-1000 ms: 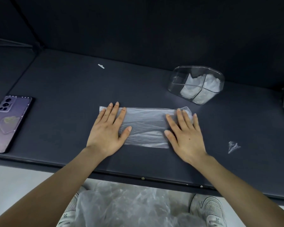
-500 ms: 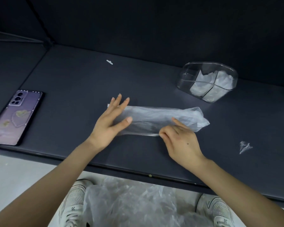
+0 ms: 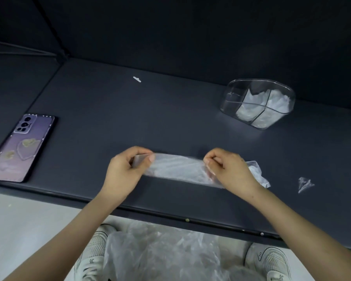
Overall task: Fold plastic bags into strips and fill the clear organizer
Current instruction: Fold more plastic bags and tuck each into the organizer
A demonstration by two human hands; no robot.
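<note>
A dark table point(image 3: 170, 118) fills most of the view, with a heap of loose bags point(image 3: 160, 256) below its front edge. The folded plastic bag point(image 3: 178, 169) lies near that edge, its long axis running left to right, and its crumpled end points right. A phone point(image 3: 22, 147) sits far left. The clear organizer point(image 3: 229, 102), far right, holds white bags. The left hand point(image 3: 124, 171) pinches the strip's left end. The right hand point(image 3: 229, 169) pinches it near the right end. A plastic scrap point(image 3: 304, 184) lies beyond.
</note>
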